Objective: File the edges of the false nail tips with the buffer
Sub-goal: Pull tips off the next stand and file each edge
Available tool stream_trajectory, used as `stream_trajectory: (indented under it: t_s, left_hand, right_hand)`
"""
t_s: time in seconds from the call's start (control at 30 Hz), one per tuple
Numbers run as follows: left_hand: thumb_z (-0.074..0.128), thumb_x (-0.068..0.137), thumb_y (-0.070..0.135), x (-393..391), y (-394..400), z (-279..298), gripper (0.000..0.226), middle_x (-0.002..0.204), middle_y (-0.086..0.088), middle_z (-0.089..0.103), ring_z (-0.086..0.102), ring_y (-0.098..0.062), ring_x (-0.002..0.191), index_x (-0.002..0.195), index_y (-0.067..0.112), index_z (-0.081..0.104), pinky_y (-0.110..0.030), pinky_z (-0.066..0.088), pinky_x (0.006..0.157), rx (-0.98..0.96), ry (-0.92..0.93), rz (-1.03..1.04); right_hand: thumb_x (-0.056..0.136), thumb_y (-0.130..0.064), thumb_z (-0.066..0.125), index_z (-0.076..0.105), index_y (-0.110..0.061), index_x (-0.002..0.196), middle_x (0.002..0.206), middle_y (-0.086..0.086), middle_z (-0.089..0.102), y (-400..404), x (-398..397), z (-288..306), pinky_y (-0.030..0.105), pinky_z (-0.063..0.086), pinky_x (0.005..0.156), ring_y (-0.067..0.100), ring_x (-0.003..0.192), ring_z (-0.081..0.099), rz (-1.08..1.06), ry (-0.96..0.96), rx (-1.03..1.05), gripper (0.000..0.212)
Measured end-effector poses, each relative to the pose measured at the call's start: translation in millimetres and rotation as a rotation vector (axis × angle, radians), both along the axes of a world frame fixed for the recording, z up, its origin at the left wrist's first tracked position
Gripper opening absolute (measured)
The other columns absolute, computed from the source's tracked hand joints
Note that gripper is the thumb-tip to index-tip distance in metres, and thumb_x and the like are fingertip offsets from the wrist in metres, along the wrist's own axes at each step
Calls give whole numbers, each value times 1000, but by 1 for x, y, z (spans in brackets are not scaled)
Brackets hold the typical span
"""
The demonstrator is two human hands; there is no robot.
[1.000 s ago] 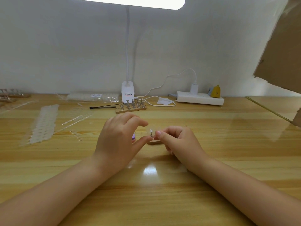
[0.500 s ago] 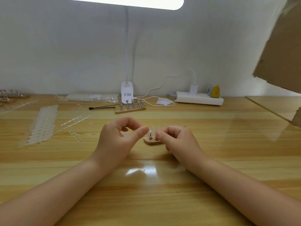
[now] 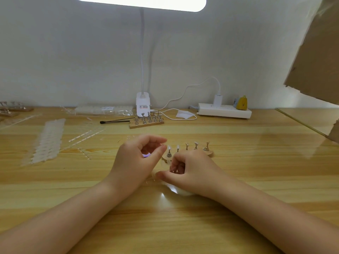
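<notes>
A small wooden stand (image 3: 209, 153) with five metal pegs sits on the glossy light-wood tabletop (image 3: 247, 171); the two leftmost pegs carry pale false nail tips (image 3: 169, 148). The left hand (image 3: 136, 160) hovers just left of this stand, its fingers curled over towards the thumb, the thumb tip close beside the leftmost nail tip. A small purple object (image 3: 146, 155), perhaps the buffer, shows inside the curled fingers, though too little of it is visible to be sure it is gripped. The right hand (image 3: 190, 169) lies directly in front of the stand, hiding its middle, fingers curled inward and thumb stretched left; whether it pinches anything cannot be told. Behind the stand, near the wall, a second wooden peg stand (image 3: 146, 121) lies in front of the white clip base of a desk lamp (image 3: 143, 105). To the right of that lamp base rests a white power strip (image 3: 224, 110). Far left of the stand lie clear strips of nail tips (image 3: 47, 140).
</notes>
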State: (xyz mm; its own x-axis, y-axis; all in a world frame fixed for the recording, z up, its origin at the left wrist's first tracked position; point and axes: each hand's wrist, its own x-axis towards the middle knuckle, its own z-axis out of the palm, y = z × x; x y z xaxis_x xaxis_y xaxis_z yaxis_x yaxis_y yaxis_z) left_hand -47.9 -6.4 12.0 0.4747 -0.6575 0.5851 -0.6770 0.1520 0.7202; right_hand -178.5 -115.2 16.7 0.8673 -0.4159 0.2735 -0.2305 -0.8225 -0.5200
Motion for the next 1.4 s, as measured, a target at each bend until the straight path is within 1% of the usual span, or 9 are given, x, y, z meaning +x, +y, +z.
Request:
stream_trajectory:
  t_s: [0.2, 0.3, 0.5, 0.63, 0.77, 1.07, 1.17, 1.23, 1.4]
  left_hand:
    - [73, 81, 14, -1, 1, 1, 25, 87, 25, 68, 63, 2, 80, 95, 35, 69, -8, 45, 70, 16, -55, 9]
    - [72, 82, 15, 2, 0, 0, 26, 90, 25, 69, 63, 1, 84, 96, 37, 69, -11, 46, 73, 13, -57, 15]
    - [70, 84, 12, 1, -1, -1, 30, 91, 26, 68, 62, 1, 83, 96, 40, 69, -13, 47, 71, -4, -80, 32]
    - [70, 84, 12, 1, -1, -2, 27, 88, 25, 68, 61, 1, 81, 96, 37, 70, -10, 45, 69, 8, -68, 34]
    - [72, 83, 10, 1, -1, -3, 24, 80, 24, 67, 60, 4, 80, 98, 29, 73, -7, 44, 65, 37, -63, 15]
    - [71, 84, 29, -3, -1, 1, 26, 81, 20, 68, 62, -7, 85, 110, 33, 66, -31, 52, 76, 113, -130, 12]
    - [48, 89, 47, 2, 3, 8, 42, 92, 11, 70, 61, -22, 94, 118, 21, 65, -41, 47, 84, 195, -555, 226]
    - [39, 91, 49, 5, 4, 14, 49, 106, 1, 69, 56, -30, 104, 118, 17, 65, -43, 42, 89, 422, -789, 398]
    - [29, 100, 44, 17, -1, 8, 37, 130, 10, 49, 35, -20, 120, 122, 32, 56, -33, 26, 98, 771, -794, 436]
  right_hand:
    - [86, -62, 52, 63, -20, 76, 61, -14, 44, 3, -5, -4, 21, 29, 55, 3, 59, 43, 34, -46, -276, 45]
    - [89, -60, 47, 68, -17, 71, 63, -7, 53, 0, -7, -4, 26, 32, 49, 11, 58, 50, -27, -92, -420, 51]
    - [88, -44, 50, 70, -25, 86, 73, -10, 53, -4, -3, -8, 25, 33, 57, 11, 74, 55, -131, -39, -402, 27]
    - [89, -37, 54, 69, -27, 94, 62, -14, 46, -7, -3, -7, 20, 30, 54, 5, 65, 46, -134, -72, -218, 19]
    - [89, -36, 63, 72, -23, 87, 54, -13, 53, -7, -3, -3, 18, 40, 55, 3, 55, 50, -76, -279, 329, 16]
    - [85, -21, 72, 76, -15, 84, 59, -11, 61, -9, -4, 0, 13, 41, 58, -1, 58, 52, -11, -373, 496, 7]
    - [85, -21, 72, 74, -16, 80, 55, -12, 61, -10, -2, 0, 10, 38, 50, -3, 51, 50, -40, -431, 578, 7]
    - [85, -19, 72, 73, -14, 79, 53, -12, 57, -12, -2, 0, 13, 36, 46, -1, 47, 48, -74, -464, 693, 8]
    - [84, -14, 71, 71, -12, 74, 53, -4, 50, -17, 1, 1, 17, 31, 40, 8, 46, 38, -61, -489, 997, 10]
